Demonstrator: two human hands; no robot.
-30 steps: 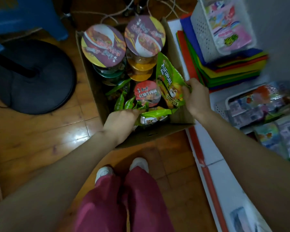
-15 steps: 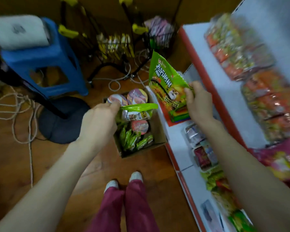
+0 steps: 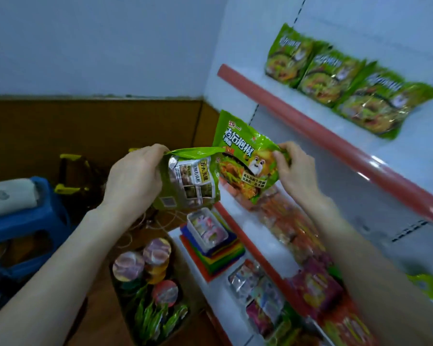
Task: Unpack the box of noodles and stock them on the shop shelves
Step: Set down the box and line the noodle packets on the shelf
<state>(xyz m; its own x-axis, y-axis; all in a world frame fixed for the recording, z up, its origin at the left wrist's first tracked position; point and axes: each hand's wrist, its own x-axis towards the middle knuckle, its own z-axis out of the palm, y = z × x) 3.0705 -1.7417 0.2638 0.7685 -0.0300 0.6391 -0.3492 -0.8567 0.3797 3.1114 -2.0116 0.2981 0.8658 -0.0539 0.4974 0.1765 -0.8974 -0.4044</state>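
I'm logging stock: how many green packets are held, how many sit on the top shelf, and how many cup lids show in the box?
Held packets: 2
Shelf packets: 3
Cup lids: 3
Total: 8
Loose packets in the box are too blurred to count.

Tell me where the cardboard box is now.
In the head view, the box sits on the floor, low and left of centre, below the left hand and beside the bottom shelf.
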